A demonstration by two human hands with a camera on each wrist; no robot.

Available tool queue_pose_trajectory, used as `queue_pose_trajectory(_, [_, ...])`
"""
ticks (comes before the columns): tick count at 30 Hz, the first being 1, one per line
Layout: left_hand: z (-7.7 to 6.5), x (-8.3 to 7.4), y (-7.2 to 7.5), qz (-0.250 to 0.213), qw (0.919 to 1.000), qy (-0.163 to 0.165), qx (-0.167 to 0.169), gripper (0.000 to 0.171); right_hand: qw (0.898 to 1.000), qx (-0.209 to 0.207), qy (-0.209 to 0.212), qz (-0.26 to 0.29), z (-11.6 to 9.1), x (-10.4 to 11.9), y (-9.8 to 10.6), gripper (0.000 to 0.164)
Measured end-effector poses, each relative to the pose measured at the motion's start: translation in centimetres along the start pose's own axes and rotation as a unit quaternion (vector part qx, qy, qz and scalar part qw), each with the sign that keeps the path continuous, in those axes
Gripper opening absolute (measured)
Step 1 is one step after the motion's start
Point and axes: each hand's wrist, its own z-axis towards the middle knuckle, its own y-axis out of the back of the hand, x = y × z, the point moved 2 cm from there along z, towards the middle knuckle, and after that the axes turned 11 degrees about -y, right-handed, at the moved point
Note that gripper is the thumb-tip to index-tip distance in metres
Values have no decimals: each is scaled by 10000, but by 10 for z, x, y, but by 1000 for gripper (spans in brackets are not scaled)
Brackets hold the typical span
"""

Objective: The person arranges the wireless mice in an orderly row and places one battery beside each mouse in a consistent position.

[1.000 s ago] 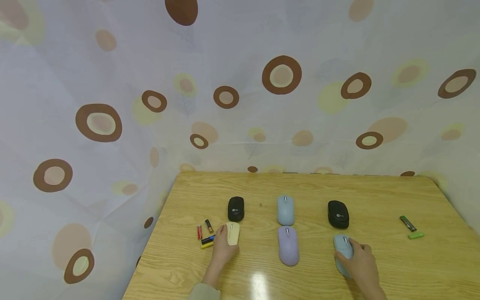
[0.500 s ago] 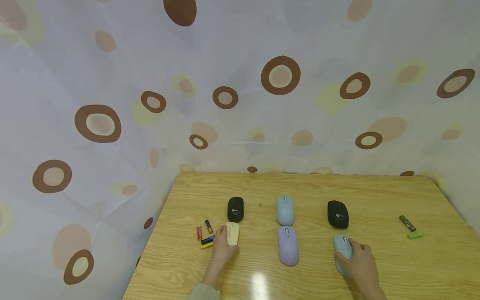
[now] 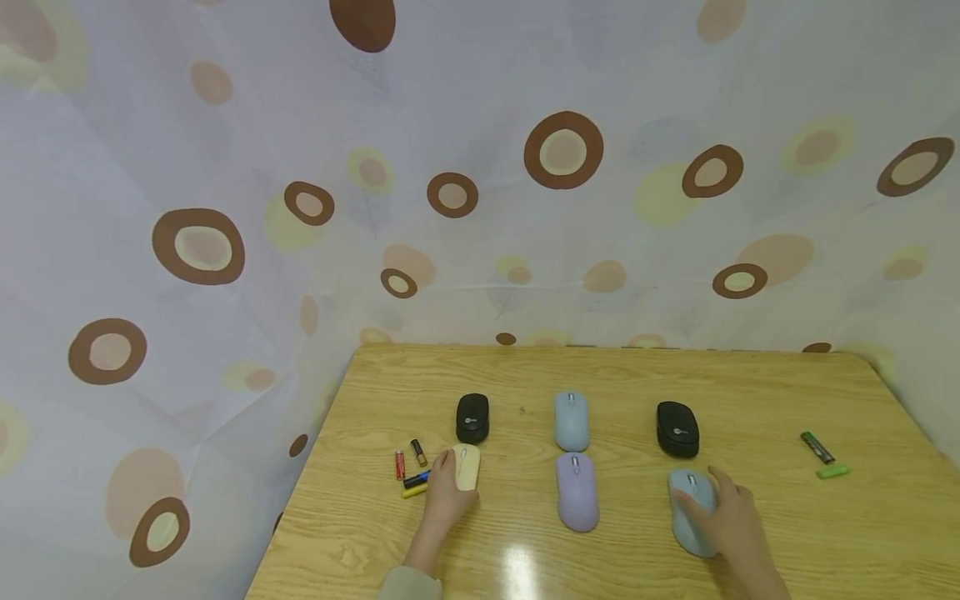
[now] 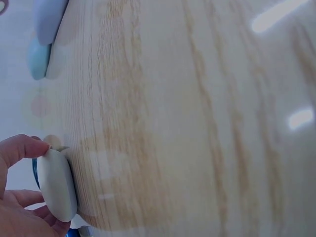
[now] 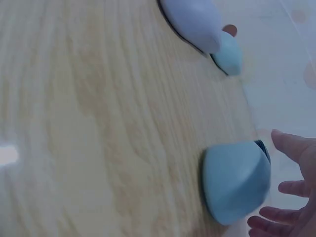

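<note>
My left hand [image 3: 447, 500] grips a cream computer mouse [image 3: 467, 468] at the table's near left, thumb on one side and fingers on the other. The left wrist view shows the same mouse [image 4: 57, 185] sitting on the wood. On the right, my right hand [image 3: 735, 521] is spread around a light blue mouse [image 3: 701, 493] that lies on the table. In the right wrist view this blue mouse [image 5: 237, 180] stands apart from the thumb and the extended fingers. Left of my left hand lie a red battery [image 3: 400, 465], a black-and-copper battery [image 3: 418, 452], a blue one and a yellow one.
Black mice stand behind each hand, one left [image 3: 472, 418] and one right [image 3: 677, 430]. Between them, a second light blue mouse [image 3: 572, 422] lies behind a lilac mouse [image 3: 577, 493]. A dark green battery [image 3: 817, 447] and a bright green battery [image 3: 832, 472] lie far right.
My right hand has let go of the light blue mouse; its fingers have opened and drawn back slightly right. My left hand stays on the cream mouse.
</note>
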Motion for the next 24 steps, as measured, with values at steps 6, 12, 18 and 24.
queue_pose_trajectory(6, [1, 1, -2, 55, 10000, -8, -16, 79, 9960, -758, 84, 475, 22, -20, 42, 69])
queue_pose_trajectory(12, [0, 3, -2, -6, 10000, -12, -51, 79, 9868, -1466, -128, 673, 51, -53, 78, 53])
queue_pose_trajectory(18, [1, 4, -2, 10, 10000, -4, -26, 78, 9868, -1601, -28, 251, 77, -86, 91, 51])
queue_pose_trajectory(24, [2, 3, -1, -37, 10000, 18, 6, 79, 9908, -1242, 394, -371, 88, -98, 97, 48])
